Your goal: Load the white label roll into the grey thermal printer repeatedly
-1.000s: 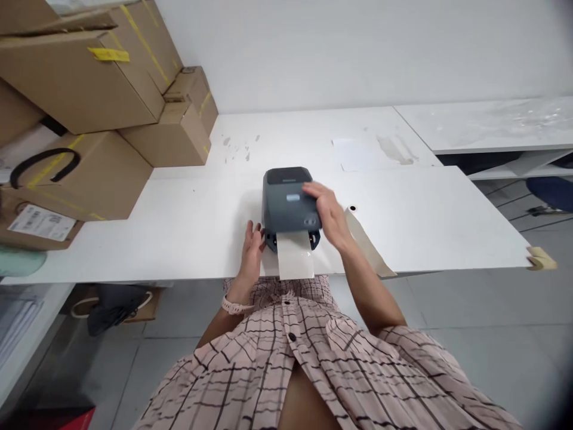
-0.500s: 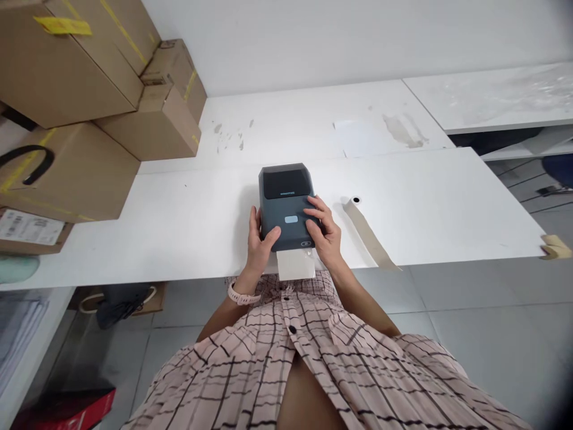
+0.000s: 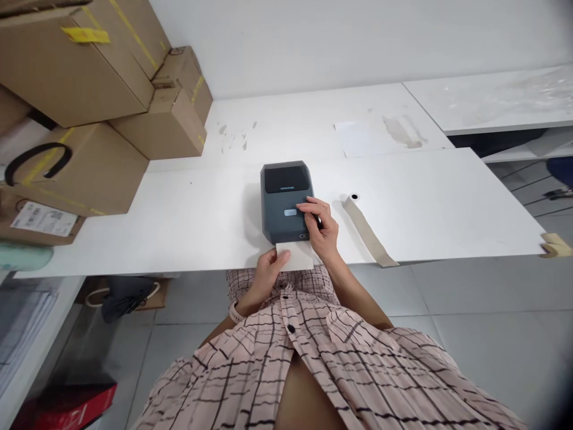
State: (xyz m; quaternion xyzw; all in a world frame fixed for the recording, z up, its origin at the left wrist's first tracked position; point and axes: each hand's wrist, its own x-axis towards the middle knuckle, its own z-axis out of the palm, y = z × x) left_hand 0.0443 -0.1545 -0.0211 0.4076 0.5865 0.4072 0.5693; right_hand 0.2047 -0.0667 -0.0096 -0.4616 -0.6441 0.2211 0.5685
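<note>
A dark blue-grey label printer [image 3: 278, 216] with a black window on top stands near the table's front edge, its cover down. From its front a white label strip [image 3: 301, 258] sticks out over the edge. My left hand [image 3: 268, 269] pinches the strip's left side, thumb on top and fingers underneath. On the printer's right front side rests my right hand [image 3: 321, 227], fingers apart and slightly bent, the fingertips near the light button. To the right lies a small roll [image 3: 354, 197] with a beige strip [image 3: 369, 236] unrolled to the table edge.
Cardboard boxes [image 3: 120, 167] with yellow tape are stacked on the left of the white table [image 3: 430, 209]. A sheet of paper [image 3: 353, 138] lies at the back. Beige tape [image 3: 555, 245] hangs at the right corner. A red box [image 3: 85, 406] is on the floor.
The printer's raised cover has come down under my hands. My left hand has left the printer's side and taken hold of the label strip. My right hand has stayed on the printer.
</note>
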